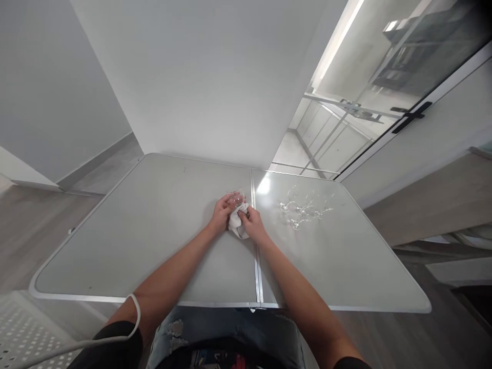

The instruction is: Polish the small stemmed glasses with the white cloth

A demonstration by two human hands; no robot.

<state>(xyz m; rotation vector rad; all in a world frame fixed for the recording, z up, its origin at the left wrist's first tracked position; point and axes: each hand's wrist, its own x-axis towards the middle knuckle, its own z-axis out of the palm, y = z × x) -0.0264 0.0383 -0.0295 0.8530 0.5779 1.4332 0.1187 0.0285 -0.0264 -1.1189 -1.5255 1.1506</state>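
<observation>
My left hand [222, 212] is closed round a clear drinking glass [235, 197] held over the middle of a grey folding table [154, 230]. My right hand [251, 223] grips a white cloth [236, 223] pressed against the glass. Both hands meet just left of the table's centre seam.
Several clear stemmed glasses [303, 207] lie on the table's right half, a short way from my right hand. A white wall stands behind the table, and a glass door with a black handle [409, 118] is at the right. A white cable [77, 346] crosses my left arm.
</observation>
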